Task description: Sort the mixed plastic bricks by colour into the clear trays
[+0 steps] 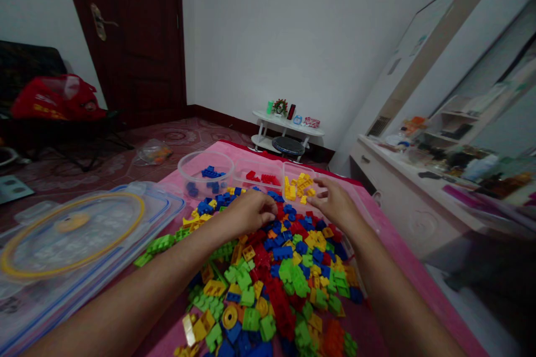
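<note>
My left hand [253,213] reaches over the far part of a large pile of mixed building blocks [251,273]. Its fingers curl downward, and whatever is between them is hidden. At the right side of a clear container [298,165] of yellow blocks [300,185], my right hand [335,198] has its thumb and fingers apart, with nothing visible in them. Beside that, a clear rectangular container [242,164] holds red blocks [268,179]. A round clear container [181,170] with blue blocks [213,172] stands farther left.
Clear plastic lids [161,201], one with a yellow ring [140,206], lie stacked on the left. A pink cloth [402,268] covers the table. To the right is a cluttered dresser [402,195]; a low white stand [288,121] is by the far wall.
</note>
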Action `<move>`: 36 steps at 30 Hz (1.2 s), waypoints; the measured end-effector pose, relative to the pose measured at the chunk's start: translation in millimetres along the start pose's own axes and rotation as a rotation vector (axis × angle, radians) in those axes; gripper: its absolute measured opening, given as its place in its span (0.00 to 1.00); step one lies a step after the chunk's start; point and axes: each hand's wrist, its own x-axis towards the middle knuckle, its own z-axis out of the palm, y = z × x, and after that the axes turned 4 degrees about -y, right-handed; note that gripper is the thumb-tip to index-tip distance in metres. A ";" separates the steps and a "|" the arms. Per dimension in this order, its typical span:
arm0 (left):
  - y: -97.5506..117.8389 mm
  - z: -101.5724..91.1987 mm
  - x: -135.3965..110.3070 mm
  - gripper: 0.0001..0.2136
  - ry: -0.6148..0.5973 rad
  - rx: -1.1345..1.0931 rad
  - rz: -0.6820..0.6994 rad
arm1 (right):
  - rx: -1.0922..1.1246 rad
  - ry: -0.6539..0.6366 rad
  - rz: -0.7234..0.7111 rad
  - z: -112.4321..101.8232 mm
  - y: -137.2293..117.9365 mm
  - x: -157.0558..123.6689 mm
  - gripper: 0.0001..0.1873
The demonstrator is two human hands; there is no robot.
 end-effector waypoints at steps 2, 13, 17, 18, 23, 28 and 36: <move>1.4 1.3 -1.6 0.09 -0.061 0.015 0.046 | 0.037 -0.154 -0.049 10.9 -10.0 -18.9 0.17; 25.1 19.9 -10.0 0.06 -0.162 0.187 0.189 | -0.133 -0.356 -0.128 29.6 -30.8 -64.6 0.20; 20.3 5.8 -6.1 0.04 -0.064 0.069 0.005 | 0.003 -0.238 -0.098 17.8 -29.7 -65.7 0.23; 17.2 2.0 -4.7 0.04 -0.024 0.043 -0.042 | 0.056 -0.206 -0.108 15.1 -30.9 -65.7 0.22; 3.6 0.0 0.3 0.14 0.112 0.020 -0.060 | 0.198 -0.124 -0.159 21.1 -37.9 -63.7 0.16; 2.2 14.4 -2.0 0.18 0.123 0.208 0.033 | 0.178 -0.164 -0.229 53.3 -38.7 -64.2 0.14; 6.4 9.3 -1.0 0.15 0.091 -0.075 -0.122 | 0.112 -0.304 -0.192 53.7 -45.5 -69.2 0.12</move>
